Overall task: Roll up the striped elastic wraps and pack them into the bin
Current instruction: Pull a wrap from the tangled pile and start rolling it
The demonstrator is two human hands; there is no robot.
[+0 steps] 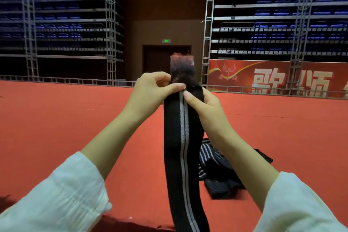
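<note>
Head view: left hand point(150, 93) and right hand point(206, 105) fingers point(190, 98) pinch striped wrap point(181, 137) near top.

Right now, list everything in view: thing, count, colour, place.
held wrap: one, black with pale stripes, upright in both hands
fuzzy end: one, dark with reddish lint, top of held wrap
wrap pile: count unclear, black and striped, on carpet at right
carpet: one, red, floor
banner: one, red with white characters, far right
seats: many, blue, stands both sides
truss towers: several, grey, before the stands
exit sign: one, green, above doorway
sleeves: two, white, bottom corners
left hand: one, fingers pinch held wrap near top
right hand: one, fingers pinch held wrap near top
</note>
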